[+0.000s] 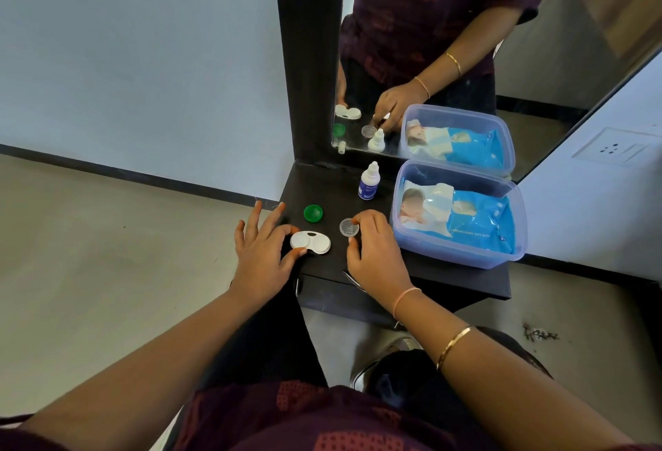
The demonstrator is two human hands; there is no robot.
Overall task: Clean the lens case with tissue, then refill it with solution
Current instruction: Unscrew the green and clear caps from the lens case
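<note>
A white two-well lens case (311,242) lies on the black shelf (447,273). My left hand (263,252) pinches its left end between thumb and forefinger, other fingers spread. A clear round cap (348,227) lies to the case's right, and my right hand (376,248) holds its edge with thumb and forefinger. A green cap (313,213) rests behind the case. The small white solution bottle (369,182) with a blue label stands upright near the mirror, its cap off.
A clear plastic tub (462,257) holding a blue wet-tissue pack (476,227) fills the shelf's right side. A black-framed mirror (447,56) rises behind and reflects the scene. The shelf's front edge is close under my wrists. A wall socket (614,150) is at right.
</note>
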